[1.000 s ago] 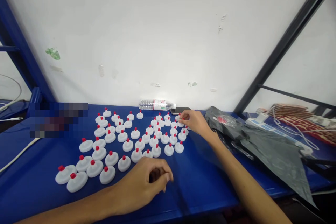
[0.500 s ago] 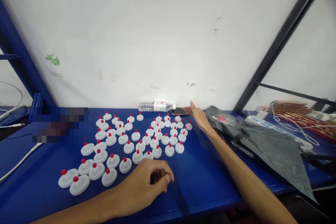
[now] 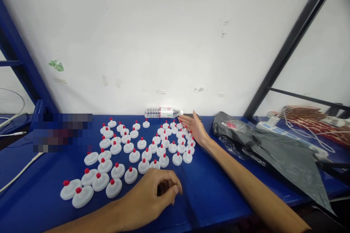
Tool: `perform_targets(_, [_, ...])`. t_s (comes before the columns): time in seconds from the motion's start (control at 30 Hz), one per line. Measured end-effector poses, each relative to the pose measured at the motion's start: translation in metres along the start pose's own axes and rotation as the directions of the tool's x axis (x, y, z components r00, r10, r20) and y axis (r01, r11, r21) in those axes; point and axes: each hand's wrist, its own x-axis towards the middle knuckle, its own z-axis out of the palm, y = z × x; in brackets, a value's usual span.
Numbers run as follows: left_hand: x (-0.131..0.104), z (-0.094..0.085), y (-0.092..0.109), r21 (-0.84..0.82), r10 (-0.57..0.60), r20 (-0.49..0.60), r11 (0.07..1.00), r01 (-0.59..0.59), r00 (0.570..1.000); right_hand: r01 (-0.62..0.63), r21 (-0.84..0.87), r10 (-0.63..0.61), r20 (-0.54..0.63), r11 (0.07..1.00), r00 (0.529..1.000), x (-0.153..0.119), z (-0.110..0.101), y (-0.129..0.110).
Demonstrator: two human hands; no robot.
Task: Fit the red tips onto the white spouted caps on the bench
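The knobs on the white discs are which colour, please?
The knobs are red, clearest in the head view.

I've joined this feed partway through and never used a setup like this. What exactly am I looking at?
There's no machine here: you're seeing a person's two bare hands. All the pictures come from one camera worn on the person's head, looking forward and down.

The surface is a blue table against a wall. Many round white pieces with red tips stand on it. Behind them a plastic bottle lies on its side, and a grey plastic bag lies at the right.

The left hand is curled at the near edge of the pieces; nothing shows in it, though its palm is hidden. The right hand is open, fingers outstretched, alongside the pieces at the far right, gripping nothing.
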Motion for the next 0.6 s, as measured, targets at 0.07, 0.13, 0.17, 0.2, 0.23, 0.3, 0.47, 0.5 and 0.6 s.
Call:
perform_targets(0.07, [0.0, 0.0, -0.001, 0.008, -0.002, -0.002, 1.0, 0.002, 1.0, 0.013, 0.005, -0.013, 0.006, 1.0, 1.0, 0.001, -0.001, -0.001])
perform_targets(0.13, [-0.001, 0.0, -0.001, 0.017, 0.001, -0.001, 1.0, -0.001, 1.0, 0.037, -0.013, -0.037, -0.022, 0.999, 0.999, 0.003, -0.007, -0.002])
perform_targets(0.17, [-0.001, 0.0, -0.001, 0.021, 0.0, -0.002, 1.0, 0.0, 1.0, 0.052, -0.032, -0.053, -0.045, 0.998, 0.998, 0.005, -0.011, -0.001])
perform_targets(0.2, [-0.001, 0.0, -0.001, 0.022, -0.003, -0.002, 1.0, 0.003, 1.0, 0.066, -0.059, -0.071, -0.07, 0.996, 0.995, 0.006, -0.015, -0.001])
perform_targets(0.23, [-0.001, 0.0, -0.001, 0.024, -0.004, -0.001, 1.0, 0.004, 1.0, 0.082, -0.094, -0.091, -0.095, 0.992, 0.991, 0.008, -0.019, 0.0])
perform_targets(0.3, [0.0, 0.0, -0.001, 0.025, -0.004, -0.001, 1.0, 0.004, 1.0, 0.113, -0.186, -0.142, -0.146, 0.976, 0.979, 0.009, -0.025, 0.002])
perform_targets(0.47, [-0.001, 0.001, 0.0, 0.044, 0.0, 0.005, 0.999, 0.0, 1.0, 0.213, -0.52, -0.365, -0.21, 0.827, 0.907, 0.006, -0.031, 0.003])
perform_targets(0.5, [-0.002, 0.0, 0.001, 0.066, 0.008, -0.004, 0.998, -0.008, 1.0, 0.228, -0.588, -0.413, -0.202, 0.776, 0.888, 0.005, -0.032, 0.003])
perform_targets(0.6, [-0.006, -0.002, 0.001, 0.233, 0.178, -0.072, 0.96, -0.157, 0.981, 0.237, -0.754, -0.529, -0.169, 0.613, 0.832, 0.002, -0.036, 0.001])
